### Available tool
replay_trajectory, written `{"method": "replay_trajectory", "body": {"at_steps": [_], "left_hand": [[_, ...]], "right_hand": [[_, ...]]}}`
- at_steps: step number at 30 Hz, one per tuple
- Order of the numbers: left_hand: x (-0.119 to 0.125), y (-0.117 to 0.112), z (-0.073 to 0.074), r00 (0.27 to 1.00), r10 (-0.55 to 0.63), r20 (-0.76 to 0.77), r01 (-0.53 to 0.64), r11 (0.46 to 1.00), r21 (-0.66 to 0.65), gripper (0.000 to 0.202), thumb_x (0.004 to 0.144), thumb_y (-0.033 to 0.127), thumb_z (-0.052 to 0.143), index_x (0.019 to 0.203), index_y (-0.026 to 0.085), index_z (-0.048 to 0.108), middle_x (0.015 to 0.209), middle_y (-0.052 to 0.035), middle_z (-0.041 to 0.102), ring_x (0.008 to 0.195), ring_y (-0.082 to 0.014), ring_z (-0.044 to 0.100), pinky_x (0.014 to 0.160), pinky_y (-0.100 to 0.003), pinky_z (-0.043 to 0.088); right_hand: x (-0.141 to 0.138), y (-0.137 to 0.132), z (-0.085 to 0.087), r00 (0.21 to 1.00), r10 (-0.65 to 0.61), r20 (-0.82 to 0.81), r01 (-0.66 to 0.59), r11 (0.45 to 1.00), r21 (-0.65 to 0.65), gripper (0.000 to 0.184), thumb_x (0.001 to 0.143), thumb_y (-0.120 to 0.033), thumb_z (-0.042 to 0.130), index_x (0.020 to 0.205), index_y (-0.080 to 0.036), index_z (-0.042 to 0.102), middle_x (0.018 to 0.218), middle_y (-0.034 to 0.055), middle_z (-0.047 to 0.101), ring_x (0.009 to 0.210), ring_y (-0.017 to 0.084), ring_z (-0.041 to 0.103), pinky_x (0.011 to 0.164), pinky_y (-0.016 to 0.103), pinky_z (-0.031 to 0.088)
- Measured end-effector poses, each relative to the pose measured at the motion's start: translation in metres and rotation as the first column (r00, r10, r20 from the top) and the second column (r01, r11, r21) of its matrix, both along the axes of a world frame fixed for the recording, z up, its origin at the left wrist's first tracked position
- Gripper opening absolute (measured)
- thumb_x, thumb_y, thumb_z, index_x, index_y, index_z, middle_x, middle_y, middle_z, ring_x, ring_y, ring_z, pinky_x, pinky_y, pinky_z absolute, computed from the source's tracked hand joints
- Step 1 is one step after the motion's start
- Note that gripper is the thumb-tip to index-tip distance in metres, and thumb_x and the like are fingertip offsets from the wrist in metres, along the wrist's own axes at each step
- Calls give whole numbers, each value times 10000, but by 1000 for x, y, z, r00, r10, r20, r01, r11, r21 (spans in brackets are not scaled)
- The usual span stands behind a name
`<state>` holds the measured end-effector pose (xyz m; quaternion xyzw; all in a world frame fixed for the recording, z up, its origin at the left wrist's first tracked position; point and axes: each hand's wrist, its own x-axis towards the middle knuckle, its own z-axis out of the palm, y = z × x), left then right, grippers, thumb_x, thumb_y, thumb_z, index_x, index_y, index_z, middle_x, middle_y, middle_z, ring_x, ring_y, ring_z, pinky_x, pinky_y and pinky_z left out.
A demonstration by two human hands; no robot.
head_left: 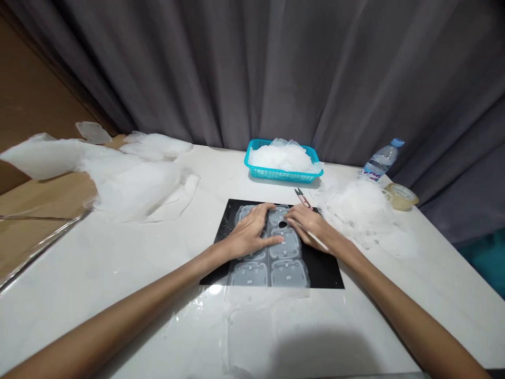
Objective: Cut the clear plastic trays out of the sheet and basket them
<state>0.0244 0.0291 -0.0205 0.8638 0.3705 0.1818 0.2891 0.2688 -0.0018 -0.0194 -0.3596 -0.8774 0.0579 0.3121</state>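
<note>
A person's two bare hands work over a translucent molded plastic sheet [284, 247], which lies on a black mat [325, 273] in the middle of a white table [118, 316]. The dark mat probably serves to make the clear outlines readable. The left hand [252, 229], fingers extended and thumb spread, presses flat on the sheet — apparently to keep it from sliding. The right hand [310, 223] has curled fingers closed around a slim white tool [316, 240], low like a pen, seemingly for control. Beside its fingertips is a black oval; whether hole or object, I cannot tell. Pink-handled snips [303, 199] lie just beyond, within easy reach. Farther back stands a turquoise basket [284, 175] — perhaps containing loose white plastic pieces [282, 157].
</note>
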Motion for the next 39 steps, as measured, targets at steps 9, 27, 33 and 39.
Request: {"method": "replay_trajectory", "body": {"at_steps": [9,27,33,39], "left_hand": [[-6,3,0,999,-32,-23,31,998,-57,1035,877,681,683,1651,204,188,1666,-212,344,1542,-401,340,1233,-554,326],[12,15,19,910,95,403,-36,988,-151,383,944,536,672,919,154,690,863,-11,663,808,-172,580,772,-286,453],[12,18,27,922,53,383,8,987,-158,365,932,525,692,885,163,683,835,5,631,771,-153,567,715,-259,431],[10,19,40,947,-12,320,56,990,-129,373,967,527,647,875,169,697,840,-3,643,786,-162,570,733,-275,427]], "right_hand": [[20,31,14,921,-264,-288,226,961,-157,224,1063,-320,502,978,-199,670,961,55,680,911,212,666,835,346,513],[-4,-13,30,862,-293,-413,195,945,-264,226,1072,-353,513,1057,-231,702,1036,59,697,1019,220,660,936,360,505],[-13,-12,11,951,-187,-248,158,978,-134,93,1032,-314,600,1046,-236,648,955,50,677,930,227,653,1021,431,488],[-18,-16,14,965,-211,-158,218,975,31,133,1051,-208,519,1057,-228,650,941,64,692,924,235,682,1015,420,511]]}}
